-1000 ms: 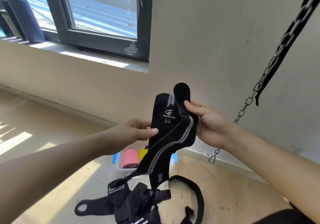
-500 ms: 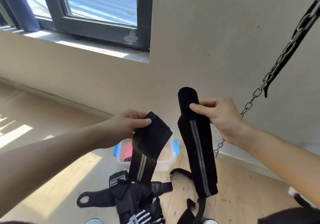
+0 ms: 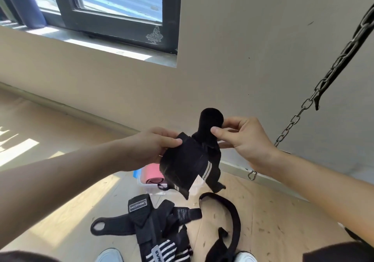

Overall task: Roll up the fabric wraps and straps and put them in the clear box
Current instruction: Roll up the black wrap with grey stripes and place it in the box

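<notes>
Two hands pinching one black, pale-striped fabric wrap (image 3: 182,164) in mid-air: left hand (image 3: 151,148) at its flat edge, right hand (image 3: 247,140) at the rolled top. Behind it, partly hidden, clear plastic box (image 3: 141,183) near the wall. Nearer, heap of black straps (image 3: 162,219), open wooden floor (image 3: 273,211) to the right. White label (image 3: 137,203), upside down, seemingly "LARA STAR".

"LARA STAR" label (image 3: 137,203) on a black floor wrap (image 3: 141,219) — partial "EVRN" on the striped wrap (image 3: 172,248)

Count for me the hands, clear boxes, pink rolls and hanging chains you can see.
Hands: 2, left hand and right hand, both pinching black fabric
Clear box: 1
Pink roll: 1, inside the box
Hanging chain: 1
Total: 5
</notes>
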Action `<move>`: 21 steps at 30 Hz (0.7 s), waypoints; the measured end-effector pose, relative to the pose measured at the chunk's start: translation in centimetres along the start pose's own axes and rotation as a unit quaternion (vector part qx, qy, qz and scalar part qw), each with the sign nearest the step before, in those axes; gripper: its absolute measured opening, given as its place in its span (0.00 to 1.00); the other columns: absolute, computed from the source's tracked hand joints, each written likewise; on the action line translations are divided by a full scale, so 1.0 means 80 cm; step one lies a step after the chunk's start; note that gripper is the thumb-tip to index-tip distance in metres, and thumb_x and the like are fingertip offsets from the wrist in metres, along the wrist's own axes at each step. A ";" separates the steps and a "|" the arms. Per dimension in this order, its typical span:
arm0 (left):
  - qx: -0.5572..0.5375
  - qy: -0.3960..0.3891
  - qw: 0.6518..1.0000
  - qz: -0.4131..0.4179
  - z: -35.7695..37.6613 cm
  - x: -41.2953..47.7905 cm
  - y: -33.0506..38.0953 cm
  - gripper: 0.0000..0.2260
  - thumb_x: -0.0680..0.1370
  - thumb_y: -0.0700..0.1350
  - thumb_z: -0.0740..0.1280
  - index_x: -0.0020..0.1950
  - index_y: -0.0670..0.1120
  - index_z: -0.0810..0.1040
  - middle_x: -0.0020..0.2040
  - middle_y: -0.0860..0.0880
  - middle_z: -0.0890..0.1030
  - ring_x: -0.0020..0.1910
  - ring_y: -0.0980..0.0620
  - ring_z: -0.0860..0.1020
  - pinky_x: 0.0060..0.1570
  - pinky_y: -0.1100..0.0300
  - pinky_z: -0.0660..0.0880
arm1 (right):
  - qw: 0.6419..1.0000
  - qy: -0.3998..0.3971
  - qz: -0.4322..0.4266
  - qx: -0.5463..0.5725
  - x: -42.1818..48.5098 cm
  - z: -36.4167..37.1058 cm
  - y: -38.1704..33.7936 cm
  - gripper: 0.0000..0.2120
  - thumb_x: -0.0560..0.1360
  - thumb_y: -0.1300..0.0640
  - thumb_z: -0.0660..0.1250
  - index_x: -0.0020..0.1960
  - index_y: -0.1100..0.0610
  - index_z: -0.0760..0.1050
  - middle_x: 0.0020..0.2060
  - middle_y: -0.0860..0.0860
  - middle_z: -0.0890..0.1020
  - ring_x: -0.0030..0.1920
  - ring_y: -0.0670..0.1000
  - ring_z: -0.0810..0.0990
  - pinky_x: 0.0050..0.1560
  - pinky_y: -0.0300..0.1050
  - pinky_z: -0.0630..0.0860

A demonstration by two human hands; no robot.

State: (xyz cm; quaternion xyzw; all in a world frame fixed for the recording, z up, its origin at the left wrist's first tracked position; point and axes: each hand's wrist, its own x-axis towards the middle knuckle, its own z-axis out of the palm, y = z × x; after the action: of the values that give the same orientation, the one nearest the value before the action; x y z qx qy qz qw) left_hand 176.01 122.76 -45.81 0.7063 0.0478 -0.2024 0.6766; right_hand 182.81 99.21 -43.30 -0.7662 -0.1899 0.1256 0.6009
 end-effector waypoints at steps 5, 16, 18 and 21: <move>-0.021 0.016 1.000 -0.015 0.002 0.001 -0.001 0.13 0.85 0.39 0.59 0.61 0.38 0.82 0.61 0.37 0.83 0.57 0.43 0.80 0.70 0.42 0.71 | 0.998 -0.026 0.012 0.053 0.001 0.004 0.009 0.07 0.77 0.68 0.70 0.49 0.58 0.84 0.44 0.55 0.88 0.45 0.53 0.87 0.53 0.53 0.83; -0.031 0.008 0.999 -0.034 -0.003 0.000 0.002 0.13 0.85 0.38 0.59 0.63 0.34 0.79 0.62 0.34 0.81 0.60 0.41 0.79 0.73 0.38 0.67 | 0.996 -0.037 -0.075 0.018 -0.001 0.016 0.016 0.09 0.75 0.69 0.72 0.49 0.58 0.85 0.43 0.56 0.88 0.47 0.57 0.88 0.54 0.53 0.83; -0.030 0.011 0.999 -0.034 -0.002 0.000 0.005 0.14 0.85 0.39 0.59 0.63 0.34 0.79 0.64 0.32 0.79 0.60 0.40 0.78 0.73 0.38 0.67 | 0.995 -0.038 -0.091 0.006 -0.001 0.017 0.017 0.09 0.75 0.69 0.72 0.49 0.58 0.86 0.43 0.55 0.88 0.47 0.55 0.88 0.54 0.52 0.83; -0.052 0.034 0.998 -0.029 0.000 0.002 0.007 0.15 0.85 0.39 0.59 0.64 0.32 0.78 0.66 0.30 0.76 0.60 0.40 0.78 0.74 0.39 0.67 | 0.988 -0.074 -0.125 -0.054 -0.003 0.018 0.018 0.08 0.75 0.70 0.72 0.51 0.61 0.86 0.45 0.53 0.88 0.49 0.51 0.87 0.55 0.47 0.83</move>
State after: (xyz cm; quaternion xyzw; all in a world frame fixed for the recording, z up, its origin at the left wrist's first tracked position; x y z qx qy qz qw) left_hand 176.36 122.69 -45.33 0.6749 0.1018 -0.1955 0.7042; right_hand 182.22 100.03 -45.06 -0.7561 -0.3346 0.0951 0.5544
